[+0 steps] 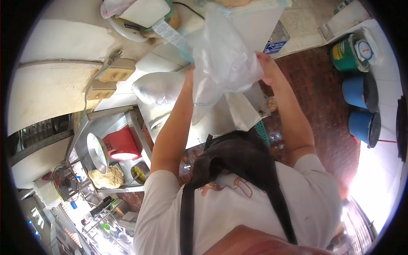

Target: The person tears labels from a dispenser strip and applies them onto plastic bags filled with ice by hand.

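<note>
A large clear plastic bag (225,55) is held up in front of me, crumpled and hanging between my two hands. My right hand (266,69) is closed on its right edge, with the fingertips partly behind the plastic. At the left edge, my left hand (191,73) grips the bag, though most of its fingers are hidden by the film. Below and left of the bag, another filled clear plastic bag (158,88) lies on the white work surface (214,121).
On a metal shelf at left are a red scale (123,143) with a metal pan (97,153) and a pale lumpy mass (107,177). Wall outlets (117,71) hang above. Two blue buckets (357,91) and a green tub (346,53) stand on the brick-coloured floor (316,97) at right.
</note>
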The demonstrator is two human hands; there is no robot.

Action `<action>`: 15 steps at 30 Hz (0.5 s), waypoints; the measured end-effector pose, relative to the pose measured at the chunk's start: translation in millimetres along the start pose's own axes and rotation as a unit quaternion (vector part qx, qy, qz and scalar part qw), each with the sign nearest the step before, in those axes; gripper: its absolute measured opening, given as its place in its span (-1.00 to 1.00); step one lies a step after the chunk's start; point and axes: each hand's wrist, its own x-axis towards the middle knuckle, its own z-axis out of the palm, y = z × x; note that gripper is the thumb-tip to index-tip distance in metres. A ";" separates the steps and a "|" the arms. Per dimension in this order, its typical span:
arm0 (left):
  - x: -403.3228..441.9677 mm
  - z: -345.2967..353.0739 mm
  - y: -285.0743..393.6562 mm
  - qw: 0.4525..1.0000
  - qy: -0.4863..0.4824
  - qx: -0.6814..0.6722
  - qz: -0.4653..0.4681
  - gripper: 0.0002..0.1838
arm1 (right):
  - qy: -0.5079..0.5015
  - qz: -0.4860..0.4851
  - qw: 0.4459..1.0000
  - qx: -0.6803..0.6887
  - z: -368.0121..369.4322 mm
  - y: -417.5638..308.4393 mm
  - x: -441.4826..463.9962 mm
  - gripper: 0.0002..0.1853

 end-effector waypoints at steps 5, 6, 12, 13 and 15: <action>39.5 -11.9 -24.7 0.999 0.012 -0.031 -0.020 -0.33 | 0.078 -0.088 0.982 -0.151 -44.1 69.3 42.9 -0.78; 43.7 -13.9 -27.8 0.999 0.013 -0.035 -0.023 -0.33 | 0.101 -0.116 0.968 -0.201 -48.0 80.0 47.8 -0.77; 62.9 -27.7 -50.1 0.996 0.030 -0.068 -0.042 -0.35 | 0.169 -0.160 0.915 -0.329 -54.6 110.0 59.8 -0.68; 65.4 -30.0 -53.8 0.996 0.035 -0.073 -0.044 -0.35 | 0.153 -0.178 0.926 -0.298 -59.2 123.8 67.2 -0.68; 72.4 -32.6 -62.3 0.995 0.040 -0.084 -0.047 -0.36 | 0.144 -0.171 0.928 -0.299 -69.7 135.8 80.7 -0.69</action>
